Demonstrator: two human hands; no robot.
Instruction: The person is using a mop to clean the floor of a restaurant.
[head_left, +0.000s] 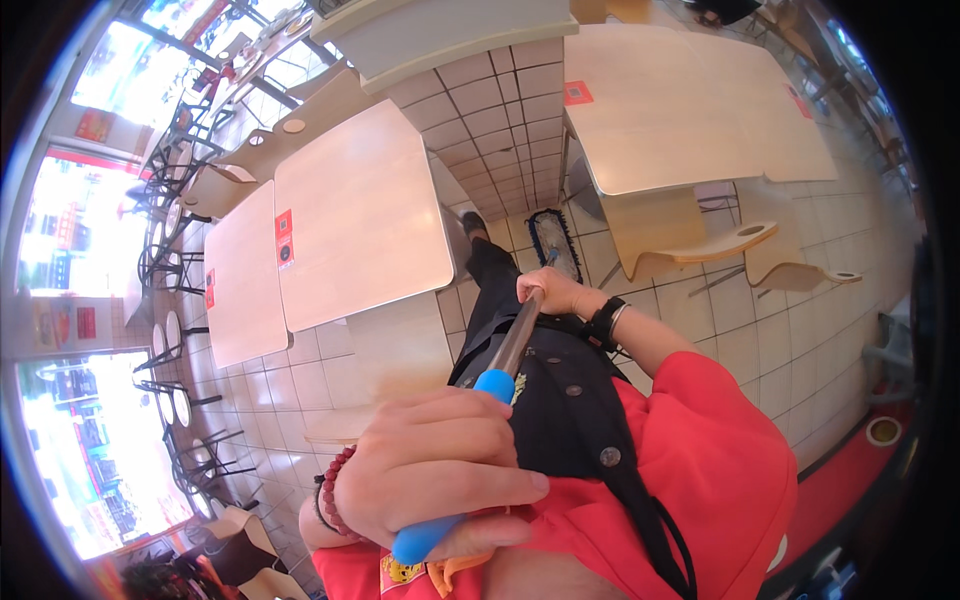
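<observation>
A dust mop with a metal pole (516,338) and a blue grip slants away from my chest. My left hand (430,460), with red beads at the wrist, is wrapped round the blue grip close to me. Farther down, my right hand (553,292) is closed round the metal pole; a black band circles that wrist. The flat mop head (560,235), pale with a dark fringe, lies on the tiled floor between two tables, near a tiled partition. One shoe (473,224) shows to the left of it, by the left table's edge.
Pale tables (360,215) stand to my left, and another long pale table (680,110) to my right. A curved wooden seat (705,250) juts out under the right one. Ahead rises the tiled partition (490,110). Several stools (172,335) line the windows at far left.
</observation>
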